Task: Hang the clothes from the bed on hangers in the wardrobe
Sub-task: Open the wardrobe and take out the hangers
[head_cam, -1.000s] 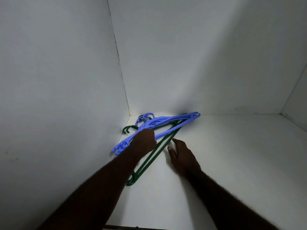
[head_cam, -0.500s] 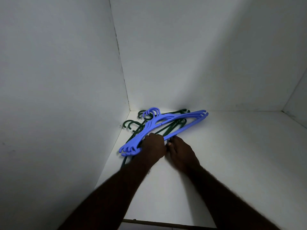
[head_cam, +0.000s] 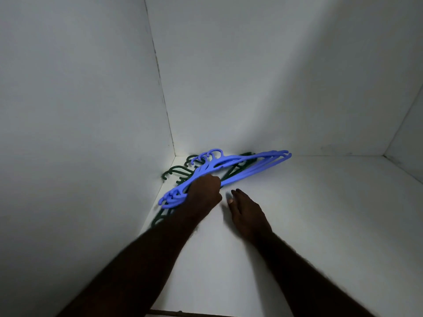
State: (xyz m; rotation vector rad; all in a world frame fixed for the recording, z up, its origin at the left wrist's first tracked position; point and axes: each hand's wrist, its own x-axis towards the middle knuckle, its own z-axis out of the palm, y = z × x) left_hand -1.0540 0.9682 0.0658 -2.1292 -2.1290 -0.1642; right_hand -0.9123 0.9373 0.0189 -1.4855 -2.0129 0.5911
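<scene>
1. Blue hangers: three or four are stacked, and the exact count can't be told. At least three green hangers are piled underneath, in the shelf's back-left corner.
2. The blue bunch is laid out near-left to far-right, with the hooks pointed at the back corner.
3. The blue bunch is gripped by the left hand. Nothing is held by the right hand, its fingers stretched out just beside.

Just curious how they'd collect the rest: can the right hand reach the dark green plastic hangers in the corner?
Probably, though not cleanly. The open right hand is close, but the blue plastic hangers gripped by the left hand lie across the dark green plastic hangers, covering most.
</scene>
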